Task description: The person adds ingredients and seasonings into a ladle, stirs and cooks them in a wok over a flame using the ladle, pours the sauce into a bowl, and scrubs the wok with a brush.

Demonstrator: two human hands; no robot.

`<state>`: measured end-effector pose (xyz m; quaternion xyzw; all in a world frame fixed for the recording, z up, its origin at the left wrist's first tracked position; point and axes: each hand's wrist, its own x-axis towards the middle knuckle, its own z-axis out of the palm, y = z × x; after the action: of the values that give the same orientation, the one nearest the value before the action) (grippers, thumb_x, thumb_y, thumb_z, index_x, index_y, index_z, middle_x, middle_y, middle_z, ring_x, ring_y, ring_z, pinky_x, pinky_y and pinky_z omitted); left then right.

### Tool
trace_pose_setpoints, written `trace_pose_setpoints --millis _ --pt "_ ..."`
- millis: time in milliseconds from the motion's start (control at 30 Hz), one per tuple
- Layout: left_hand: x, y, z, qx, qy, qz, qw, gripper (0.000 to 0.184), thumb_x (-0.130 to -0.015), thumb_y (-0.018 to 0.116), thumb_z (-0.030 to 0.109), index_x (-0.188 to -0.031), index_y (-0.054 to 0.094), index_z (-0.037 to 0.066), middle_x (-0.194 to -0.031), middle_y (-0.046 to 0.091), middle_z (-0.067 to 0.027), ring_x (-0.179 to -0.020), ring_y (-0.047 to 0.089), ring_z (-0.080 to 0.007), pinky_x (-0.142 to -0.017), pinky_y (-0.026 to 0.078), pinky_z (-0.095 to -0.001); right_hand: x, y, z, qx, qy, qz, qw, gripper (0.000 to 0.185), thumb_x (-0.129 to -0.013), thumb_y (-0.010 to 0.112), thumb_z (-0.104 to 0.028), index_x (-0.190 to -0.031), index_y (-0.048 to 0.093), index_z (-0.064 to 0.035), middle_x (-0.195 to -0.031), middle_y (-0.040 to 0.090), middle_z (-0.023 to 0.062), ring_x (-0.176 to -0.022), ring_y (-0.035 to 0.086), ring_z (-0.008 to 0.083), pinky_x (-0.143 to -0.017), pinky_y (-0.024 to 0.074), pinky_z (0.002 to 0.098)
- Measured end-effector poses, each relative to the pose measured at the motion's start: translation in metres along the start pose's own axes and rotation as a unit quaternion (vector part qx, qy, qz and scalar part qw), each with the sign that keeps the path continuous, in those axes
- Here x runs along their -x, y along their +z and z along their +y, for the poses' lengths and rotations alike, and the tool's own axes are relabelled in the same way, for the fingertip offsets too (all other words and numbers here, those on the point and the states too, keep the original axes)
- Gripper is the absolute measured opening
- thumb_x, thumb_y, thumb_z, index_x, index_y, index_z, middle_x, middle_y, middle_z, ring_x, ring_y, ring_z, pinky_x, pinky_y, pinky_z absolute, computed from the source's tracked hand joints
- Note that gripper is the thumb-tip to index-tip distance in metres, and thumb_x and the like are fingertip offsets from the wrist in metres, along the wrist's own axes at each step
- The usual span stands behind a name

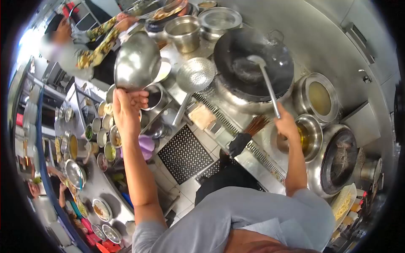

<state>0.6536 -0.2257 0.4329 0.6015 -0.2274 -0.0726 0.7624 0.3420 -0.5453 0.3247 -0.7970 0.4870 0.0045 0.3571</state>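
My left hand (128,110) grips the rim of a shiny metal bowl (137,61), raised and tipped on its side, left of the stove. In my right hand (288,123) is the handle of a long metal ladle (266,78); its head rests inside or just over the large black wok (242,50). The wok's inside looks dark and wet. A perforated skimmer (195,75) lies between the bowl and the wok, handle toward me.
Metal pots (182,33) stand behind the skimmer. Right of the wok are a pot of yellowish liquid (319,98), an oil bowl (310,137) and a second wok (338,160). A bristle brush (256,125) lies in front. A co-worker (99,44) stands upper left.
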Motion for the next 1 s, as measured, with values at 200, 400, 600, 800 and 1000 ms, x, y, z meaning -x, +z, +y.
trace_pose_setpoints --millis 200,400,600,800,1000 --pt "0.134 -0.146 -0.033 -0.494 0.072 0.035 0.866 0.033 -0.095 0.056 0.032 -0.105 0.056 0.001 -0.088 0.064 -0.0202 -0.077 0.064 -0.0317 -0.07 0.051 -0.0432 0.003 0.022 -0.011 0.048 -0.079 0.065 0.994 0.059 -0.082 0.057 -0.022 -0.139 0.045 -0.0135 -0.113 0.064 0.0242 -0.104 0.062 0.0388 -0.089 0.0484 0.0436" --pt "0.334 -0.218 -0.076 -0.358 -0.101 0.267 0.889 0.035 -0.087 0.068 0.027 -0.105 0.053 0.001 -0.09 0.065 -0.0211 -0.087 0.066 -0.0343 -0.074 0.05 -0.0431 -0.093 0.061 0.028 0.147 -0.147 0.055 0.977 0.064 -0.086 0.047 -0.018 -0.144 0.031 0.004 -0.142 0.043 0.025 -0.128 0.044 0.0384 -0.106 0.0343 0.0403" --pt "0.501 -0.225 -0.068 -0.309 -0.236 0.44 0.809 0.036 -0.087 0.068 0.027 -0.107 0.053 0.001 -0.094 0.064 -0.0217 -0.086 0.065 -0.0349 -0.073 0.051 -0.0427 -0.104 0.106 0.027 0.173 -0.092 0.195 0.961 0.059 -0.082 0.048 -0.019 -0.134 0.04 0.0072 -0.111 0.06 0.0271 -0.091 0.063 0.0393 -0.083 0.0478 0.0456" --pt "0.512 -0.288 -0.041 -0.387 -0.179 0.549 0.719 0.034 -0.087 0.067 0.027 -0.104 0.053 0.002 -0.089 0.065 -0.0193 -0.077 0.063 -0.0338 -0.069 0.049 -0.0414 -0.238 0.118 0.029 0.177 -0.197 0.2 0.943 0.053 -0.08 0.048 -0.017 -0.124 0.048 0.014 -0.1 0.064 0.0282 -0.088 0.063 0.0413 -0.083 0.0478 0.0441" --pt "0.472 -0.366 -0.062 -0.397 -0.242 0.544 0.698 0.043 -0.088 0.065 0.03 -0.117 0.05 0.004 -0.092 0.067 -0.0212 -0.084 0.065 -0.0387 -0.072 0.051 -0.0429 -0.272 0.11 0.016 0.168 -0.251 0.143 0.942 0.055 -0.076 0.047 -0.014 -0.124 0.049 0.0126 -0.109 0.062 0.0292 -0.097 0.06 0.0396 -0.088 0.0456 0.0437"
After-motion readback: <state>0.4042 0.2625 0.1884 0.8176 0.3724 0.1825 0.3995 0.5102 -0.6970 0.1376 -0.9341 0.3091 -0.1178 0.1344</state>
